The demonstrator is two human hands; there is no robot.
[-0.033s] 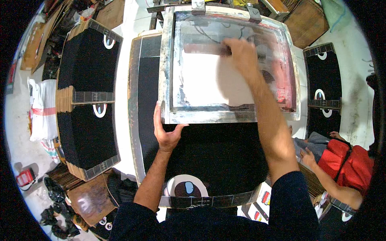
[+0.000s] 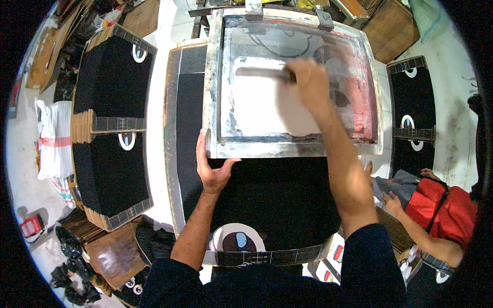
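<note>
Fingers [image 2: 201, 143] of the left hand [image 2: 215, 177] lie along the outer side of the frame [image 2: 267, 150] at its 7 to 8 o'clock corner, the thumb set against the near edge, so that the corner is grasped between them, probably to keep it from shifting. Two clamps [image 2: 253, 9] [image 2: 324, 18] hold the far edge at 11 and 1 o'clock, which would explain why the hand takes the unclamped near side. The right hand [image 2: 310, 82] is clenched round the right end of a squeegee [image 2: 259, 73], though blur hides how each finger sits. That bar lies crosswise on the mesh [image 2: 313, 46], toward 10 o'clock of the frame's middle, with white paint [image 2: 257, 102] spread on its 6 o'clock side; the crosswise hold seems suited to an even push or pull. Beneath, black cloth [image 2: 277, 190] runs out toward 6 o'clock, ending near a printed eye [image 2: 239, 238]; whether the mesh touches the cloth cannot be told. Dark panels stand well apart at 9 [image 2: 115, 87] and 3 o'clock [image 2: 413, 102], perhaps to leave elbow room, and a co-worker's hand [image 2: 394, 204] shows at 4.
</note>
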